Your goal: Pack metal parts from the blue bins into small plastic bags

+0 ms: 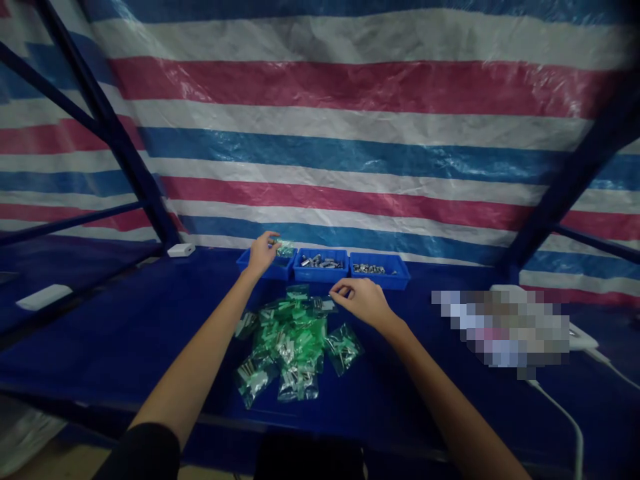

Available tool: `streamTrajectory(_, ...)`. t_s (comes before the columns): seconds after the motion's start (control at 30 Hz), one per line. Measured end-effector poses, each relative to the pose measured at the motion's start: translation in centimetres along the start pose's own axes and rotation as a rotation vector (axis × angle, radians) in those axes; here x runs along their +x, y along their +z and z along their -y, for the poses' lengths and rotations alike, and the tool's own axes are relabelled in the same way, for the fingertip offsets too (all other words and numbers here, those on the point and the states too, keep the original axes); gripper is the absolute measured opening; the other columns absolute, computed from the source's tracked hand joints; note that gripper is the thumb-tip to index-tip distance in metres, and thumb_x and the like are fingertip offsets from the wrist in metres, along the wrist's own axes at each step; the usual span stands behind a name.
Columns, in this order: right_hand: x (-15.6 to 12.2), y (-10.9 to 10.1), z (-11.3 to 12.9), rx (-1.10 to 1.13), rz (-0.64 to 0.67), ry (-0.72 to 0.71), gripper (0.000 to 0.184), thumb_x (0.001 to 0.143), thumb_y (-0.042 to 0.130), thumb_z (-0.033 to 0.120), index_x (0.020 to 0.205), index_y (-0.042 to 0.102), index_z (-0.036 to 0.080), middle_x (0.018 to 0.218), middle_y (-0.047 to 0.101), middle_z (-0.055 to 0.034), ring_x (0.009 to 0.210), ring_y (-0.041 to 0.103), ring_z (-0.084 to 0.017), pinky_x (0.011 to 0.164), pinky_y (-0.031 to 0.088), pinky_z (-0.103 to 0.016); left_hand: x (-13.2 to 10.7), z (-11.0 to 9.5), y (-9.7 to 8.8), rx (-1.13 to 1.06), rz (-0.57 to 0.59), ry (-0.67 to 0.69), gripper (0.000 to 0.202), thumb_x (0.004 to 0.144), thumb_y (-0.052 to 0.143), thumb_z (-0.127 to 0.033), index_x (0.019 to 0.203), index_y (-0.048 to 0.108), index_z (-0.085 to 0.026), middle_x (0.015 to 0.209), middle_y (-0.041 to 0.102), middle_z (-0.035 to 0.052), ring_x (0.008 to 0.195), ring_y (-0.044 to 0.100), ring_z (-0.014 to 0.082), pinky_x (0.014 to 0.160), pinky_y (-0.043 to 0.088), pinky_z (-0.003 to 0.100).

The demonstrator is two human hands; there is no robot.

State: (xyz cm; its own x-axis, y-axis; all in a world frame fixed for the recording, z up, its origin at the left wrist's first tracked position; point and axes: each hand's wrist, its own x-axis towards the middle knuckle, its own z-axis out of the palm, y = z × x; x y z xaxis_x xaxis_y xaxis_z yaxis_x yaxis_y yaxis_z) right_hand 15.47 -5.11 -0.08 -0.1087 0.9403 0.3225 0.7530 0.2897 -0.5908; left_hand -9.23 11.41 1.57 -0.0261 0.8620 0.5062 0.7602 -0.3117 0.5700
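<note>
My left hand (262, 254) reaches over the left blue bin, its fingers closed on a small clear plastic bag (285, 249). Thumb and fingertips of my right hand (367, 301) are pinched together, just in front of the right and middle bins; anything between them is too small to make out. Between my forearms lies a heap of small clear and green-tinted bags (290, 340) with metal parts and pale strips inside. One bag (344, 349) lies at the heap's right side, below my right hand.
Along the back stand the left blue bin (243, 260), the middle bin (321, 274) with metal pieces, and the right bin (385, 283) with small metal parts. White boxes (181, 250) sit left. A blurred item (505, 330) and white cable (575, 427) lie right.
</note>
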Motion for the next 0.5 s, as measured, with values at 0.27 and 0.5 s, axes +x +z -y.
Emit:
streamTrajectory(0.27,0.1,0.1,-0.5,-0.013,0.008,-0.014,0.015,0.079,0.058,0.036,0.081,0.071,0.028,0.080,0.072,0.0048,0.069,0.063,-0.011,0.061,0.039,-0.023,-0.2,1.4,-0.1,0.257,0.216,-0.039,0.027,0.073,0.061,-0.034,0.096,0.068,-0.022,0.092,0.071,0.0082,0.099,0.061,0.0307,0.089,0.042,0.044)
streamTrajectory(0.5,0.1,2.6,-1.9,-0.003,0.023,-0.209,0.030,0.083,0.057,0.037,0.109,0.065,0.025,0.110,0.067,-0.0049,0.104,0.059,-0.021,0.090,0.044,-0.038,-2.7,-0.1,-2.2,0.224,0.391,0.172,0.034,0.076,0.055,-0.052,0.089,0.071,-0.025,0.104,0.071,0.0058,0.102,0.061,0.0278,0.093,0.041,0.040)
